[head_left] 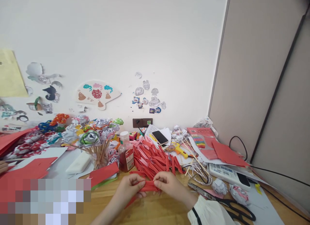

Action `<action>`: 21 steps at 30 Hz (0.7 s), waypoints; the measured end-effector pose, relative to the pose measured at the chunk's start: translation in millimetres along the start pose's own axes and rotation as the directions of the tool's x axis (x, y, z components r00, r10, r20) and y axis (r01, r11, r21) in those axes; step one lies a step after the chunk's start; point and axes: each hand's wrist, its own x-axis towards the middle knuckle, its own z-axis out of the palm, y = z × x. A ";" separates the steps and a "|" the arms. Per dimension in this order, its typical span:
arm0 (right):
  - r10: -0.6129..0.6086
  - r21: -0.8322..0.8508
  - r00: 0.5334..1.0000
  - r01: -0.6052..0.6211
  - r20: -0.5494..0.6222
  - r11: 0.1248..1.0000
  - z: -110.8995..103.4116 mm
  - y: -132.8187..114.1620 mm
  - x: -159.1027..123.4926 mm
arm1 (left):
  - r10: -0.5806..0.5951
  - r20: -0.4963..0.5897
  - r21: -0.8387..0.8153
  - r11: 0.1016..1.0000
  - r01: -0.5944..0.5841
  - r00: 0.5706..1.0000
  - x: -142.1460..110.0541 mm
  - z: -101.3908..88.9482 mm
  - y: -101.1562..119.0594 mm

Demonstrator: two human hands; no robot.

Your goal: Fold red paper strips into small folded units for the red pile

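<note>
Just above the wooden table [145, 215], my left hand [133, 185] and my right hand [167, 185] pinch a red paper strip [149, 183] between them, one at each end. The strip looks folded lengthwise, with its ends hidden under my thumbs and fingers. Right behind my hands lies a big heap of folded red and pink paper strips [155, 155]. A loose bit of red paper [130, 202] rests on the table below my left hand.
A bottle of dark red liquid [126, 157] stands left of the heap, beside a holder of paper flowers [99, 150]. Scissors [232, 205], a yellow glue gun [180, 149], a bead string [200, 173] and a phone [160, 137] lie rightward and behind. A person's hand [3, 167] shows far left.
</note>
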 end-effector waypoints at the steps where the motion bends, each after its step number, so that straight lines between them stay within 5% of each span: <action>1: 0.024 0.056 0.999 -0.026 0.028 0.998 2.6 1.2 0.3 | 0.000 -0.006 -0.007 1.000 0.000 1.000 0.6 0.1 -0.3; 12: 0.092 0.267 0.995 -0.095 0.023 0.959 6.4 7.5 4.8 | 0.020 0.160 -0.009 1.000 -0.019 0.987 -6.0 1.8 8.2; 21: 0.045 0.233 0.999 -0.041 -0.012 0.972 6.5 5.4 3.9 | -0.076 0.116 -0.248 0.963 0.103 0.990 -2.7 -3.0 1.2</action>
